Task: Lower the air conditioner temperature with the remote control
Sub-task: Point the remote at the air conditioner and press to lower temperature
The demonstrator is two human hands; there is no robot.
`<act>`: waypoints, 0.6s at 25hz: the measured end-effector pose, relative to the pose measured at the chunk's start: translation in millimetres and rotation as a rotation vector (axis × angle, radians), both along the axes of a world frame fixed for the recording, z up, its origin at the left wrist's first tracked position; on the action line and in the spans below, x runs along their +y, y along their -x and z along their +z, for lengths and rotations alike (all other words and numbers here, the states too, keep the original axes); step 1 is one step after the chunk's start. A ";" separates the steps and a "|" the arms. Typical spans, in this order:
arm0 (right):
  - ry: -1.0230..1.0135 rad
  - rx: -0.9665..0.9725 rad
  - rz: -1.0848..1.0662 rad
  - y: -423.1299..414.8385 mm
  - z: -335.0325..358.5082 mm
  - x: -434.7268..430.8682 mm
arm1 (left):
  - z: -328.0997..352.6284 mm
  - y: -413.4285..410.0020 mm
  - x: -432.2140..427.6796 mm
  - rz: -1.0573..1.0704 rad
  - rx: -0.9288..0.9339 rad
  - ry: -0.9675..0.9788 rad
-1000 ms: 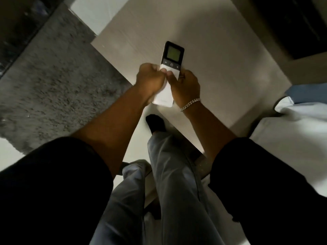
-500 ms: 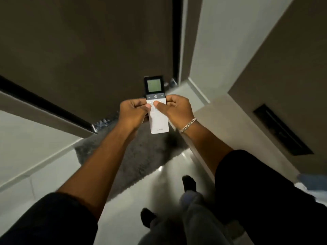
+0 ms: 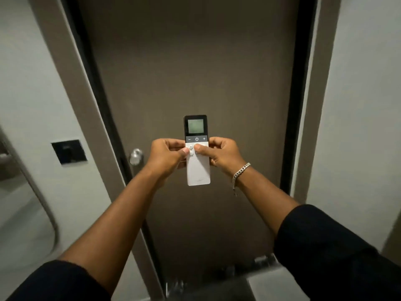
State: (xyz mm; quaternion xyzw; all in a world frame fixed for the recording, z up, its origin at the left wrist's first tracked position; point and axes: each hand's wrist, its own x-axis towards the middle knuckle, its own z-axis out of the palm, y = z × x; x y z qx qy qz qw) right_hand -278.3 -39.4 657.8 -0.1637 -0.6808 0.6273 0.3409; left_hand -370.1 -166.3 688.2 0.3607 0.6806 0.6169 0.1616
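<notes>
A slim white remote control (image 3: 198, 170) with a black top and a small lit screen is held upright at arm's length in front of a door. My left hand (image 3: 167, 156) grips its left edge, thumb resting on the white keypad. My right hand (image 3: 221, 156), with a silver chain bracelet at the wrist, grips the right edge, its thumb lying across the buttons just under the minus, power and plus row. The air conditioner is not in view.
A dark brown door (image 3: 195, 72) with a round metal knob (image 3: 136, 156) fills the middle. A black wall switch plate (image 3: 69, 151) sits on the pale wall to the left. A grey rug edge (image 3: 217, 276) shows at the bottom.
The view has swung up from the floor and my legs to the door straight ahead. Both hands kept hold of the remote and raised it upright; the thumbs shifted on the keypad.
</notes>
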 end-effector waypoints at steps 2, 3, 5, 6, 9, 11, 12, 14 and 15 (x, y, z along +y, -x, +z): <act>-0.043 0.109 0.019 11.6 49.8 -8.7 | 52.0 2.8 -10.4 0.028 0.059 -0.083; -0.064 0.156 0.024 14.5 72.6 -12.7 | 75.2 3.2 -15.0 0.032 0.084 -0.120; -0.125 0.212 0.026 16.2 112.2 -18.9 | 112.9 4.0 -24.1 0.038 0.138 -0.173; -0.157 0.231 0.028 15.8 130.4 -20.8 | 128.8 4.4 -27.5 0.041 0.163 -0.193; -0.222 0.279 0.036 11.6 173.3 -24.2 | 164.3 3.5 -32.2 0.045 0.223 -0.252; -0.262 0.305 0.031 8.2 193.7 -24.3 | 180.4 2.1 -33.4 0.040 0.266 -0.285; -0.276 0.319 0.028 6.5 200.7 -24.5 | 186.1 1.4 -34.4 0.035 0.280 -0.299; -0.305 0.348 0.022 3.3 211.4 -24.6 | 195.1 -1.2 -35.1 0.027 0.298 -0.320; -0.317 0.358 0.021 2.0 214.4 -24.5 | 197.7 -2.8 -34.8 0.027 0.302 -0.323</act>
